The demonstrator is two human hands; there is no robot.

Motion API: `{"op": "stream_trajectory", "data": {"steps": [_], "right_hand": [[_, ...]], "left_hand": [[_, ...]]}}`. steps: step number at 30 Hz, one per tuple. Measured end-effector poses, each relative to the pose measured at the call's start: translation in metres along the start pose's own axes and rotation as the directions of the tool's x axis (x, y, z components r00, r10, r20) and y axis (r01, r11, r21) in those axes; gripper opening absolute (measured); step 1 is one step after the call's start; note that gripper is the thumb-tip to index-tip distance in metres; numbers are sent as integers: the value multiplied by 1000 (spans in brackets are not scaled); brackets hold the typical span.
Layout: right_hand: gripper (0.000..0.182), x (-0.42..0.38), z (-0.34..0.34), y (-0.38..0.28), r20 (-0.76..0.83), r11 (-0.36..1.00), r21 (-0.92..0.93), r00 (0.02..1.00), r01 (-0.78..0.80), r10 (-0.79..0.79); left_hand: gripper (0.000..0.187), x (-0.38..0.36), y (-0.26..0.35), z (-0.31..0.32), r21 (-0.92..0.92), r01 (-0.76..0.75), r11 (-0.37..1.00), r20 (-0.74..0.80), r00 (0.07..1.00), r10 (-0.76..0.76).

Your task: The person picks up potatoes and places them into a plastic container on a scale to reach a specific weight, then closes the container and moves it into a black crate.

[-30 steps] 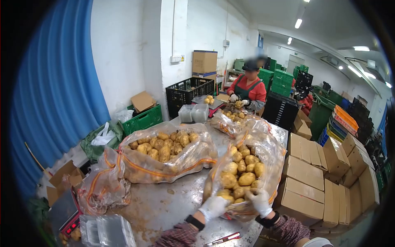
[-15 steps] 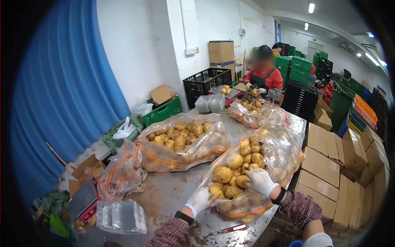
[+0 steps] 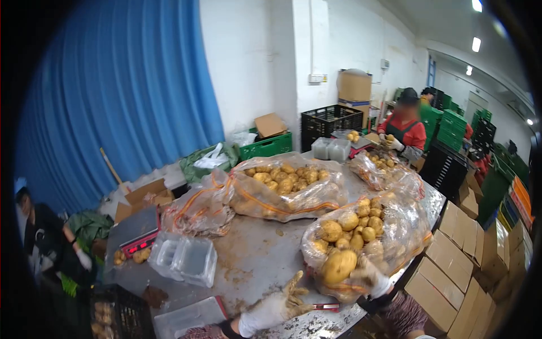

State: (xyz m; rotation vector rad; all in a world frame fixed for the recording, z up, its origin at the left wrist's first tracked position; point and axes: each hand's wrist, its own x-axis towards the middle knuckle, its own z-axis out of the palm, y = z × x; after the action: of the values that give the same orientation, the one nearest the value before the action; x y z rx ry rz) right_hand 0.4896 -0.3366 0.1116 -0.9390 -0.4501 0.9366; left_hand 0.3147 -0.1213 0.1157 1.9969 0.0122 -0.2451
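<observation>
My left hand, in a white glove with soiled fingers, is spread over the metal table, holding nothing. Beside its fingertips lies a red-edged cutter. My right hand, gloved and blurred, grips a large potato at the near end of an open clear bag. Smaller potatoes fill the bag's opening. Further left, a second clear bag holds more potatoes.
Plastic boxes stand near a scale at left. A black crate holds potatoes at bottom left. A co-worker in red is across the table; another person is at far left. Cartons line the right.
The view has swung left, bringing a person and a crate into sight. My left hand has left the potatoes and spread its fingers. The potato at my right hand is now raised.
</observation>
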Motion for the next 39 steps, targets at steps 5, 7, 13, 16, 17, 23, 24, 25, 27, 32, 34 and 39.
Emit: {"op": "stream_trajectory", "data": {"steps": [5, 7, 13, 16, 17, 23, 24, 25, 27, 32, 34, 39], "right_hand": [[77, -3, 57, 90, 256, 996, -77, 966, 44, -23], [71, -4, 94, 111, 308, 915, -371, 951, 159, -41], [68, -14, 144, 165, 271, 833, -550, 955, 53, 118], [64, -12, 147, 187, 297, 867, -498, 939, 0, 171], [62, -12, 154, 187, 283, 895, -435, 930, -93, 234], [63, -16, 167, 202, 260, 923, -232, 895, -307, 363], [63, -16, 168, 203, 264, 915, -317, 903, -250, 338], [60, -15, 169, 208, 317, 904, -426, 931, -31, 181], [58, -8, 176, 205, 390, 814, -557, 917, 167, 79], [45, -3, 202, 198, 584, 187, -780, 802, 597, -124], [35, -7, 197, 211, 631, 130, -738, 746, 662, -215], [19, 11, 192, 229, 0, 713, -657, 946, 245, -325]], "left_hand": [[93, -55, -34, 50, -744, -148, 651, -234, 971, -46], [90, -67, -57, 71, -605, -333, 724, -541, 839, -65], [70, -127, -79, 86, -144, -129, 981, -916, 393, -83], [67, -149, -79, 84, 5, 144, 990, -953, 302, -39], [65, -154, -87, 83, 69, 172, 983, -955, 296, 16], [49, -180, -100, 63, -194, -84, 977, -934, 319, -158], [49, -183, -102, 64, -195, -90, 977, -935, 318, -157], [51, -189, -103, 64, -420, -177, 890, -849, 422, -317], [53, -194, -113, 70, -625, -230, 746, -720, 538, -438], [66, -199, -131, 89, -787, -403, 467, -605, 653, -456], [63, -201, -139, 95, -813, -433, 388, -576, 694, -432], [55, -228, -142, 75, -594, -416, 688, -781, 505, -368]]}}
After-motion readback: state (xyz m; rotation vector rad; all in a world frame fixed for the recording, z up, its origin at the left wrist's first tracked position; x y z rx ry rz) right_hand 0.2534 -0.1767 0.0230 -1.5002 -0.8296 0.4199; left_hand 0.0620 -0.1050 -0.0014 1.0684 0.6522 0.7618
